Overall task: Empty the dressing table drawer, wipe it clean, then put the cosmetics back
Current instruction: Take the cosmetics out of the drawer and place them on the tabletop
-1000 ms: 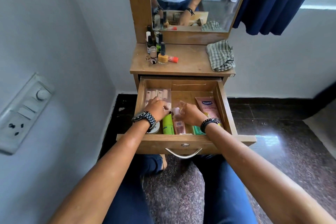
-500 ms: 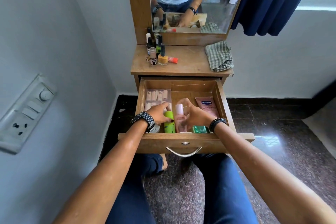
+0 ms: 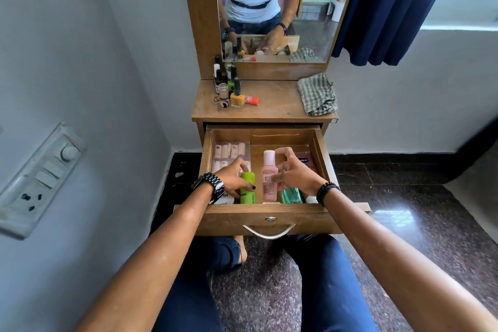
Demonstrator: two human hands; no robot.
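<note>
The wooden drawer (image 3: 270, 217) of the dressing table stands pulled out. Inside it my left hand (image 3: 234, 179) grips a bright green bottle (image 3: 247, 188), which stands upright. My right hand (image 3: 295, 173) holds a pink bottle (image 3: 269, 176) with a pale cap, also upright beside the green one. A green-tinted clear bottle (image 3: 291, 195) lies under my right hand. A clear box of nail tips (image 3: 230, 153) sits at the drawer's back left, a pink tube (image 3: 305, 162) at the right. A white item (image 3: 225, 199) lies under my left wrist.
On the table top (image 3: 275, 105) stand several nail polish bottles (image 3: 229, 86) at the left and a checked cloth (image 3: 318, 94) at the right. A mirror (image 3: 272, 8) rises behind. A wall with a switch panel (image 3: 40, 178) is close on the left, a blue curtain (image 3: 390, 8) at the right.
Both hands have raised their bottles from lying to upright: the left the green bottle, the right the pink one. The camera has drawn slightly back.
</note>
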